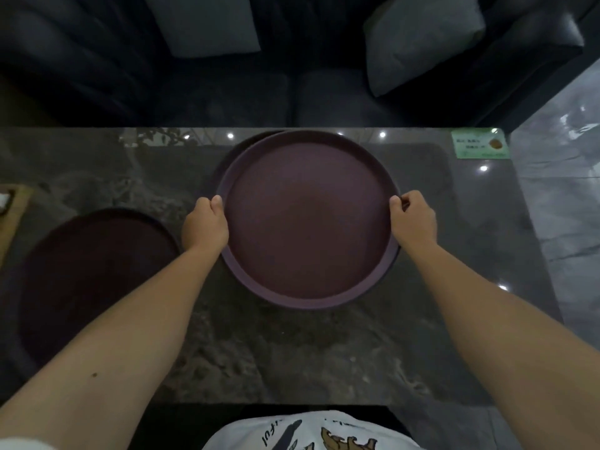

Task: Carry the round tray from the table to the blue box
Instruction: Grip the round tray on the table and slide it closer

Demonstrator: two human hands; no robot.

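Head view: your left hand and right hand each closed on opposite rims of the round tray, held at the middle of the dark marble surface over another tray's edge. It looked stiff, light and smooth-rimmed, so that grip suited. A darker tray lay left; a sofa stood beyond. No blue box showed.

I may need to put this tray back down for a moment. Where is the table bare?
Bare patches: the near strip of the table between the forearms, and the right side between the right hand and the green card. Crowded: the left, where a dark tray lies, and under the held round tray, where another sits.
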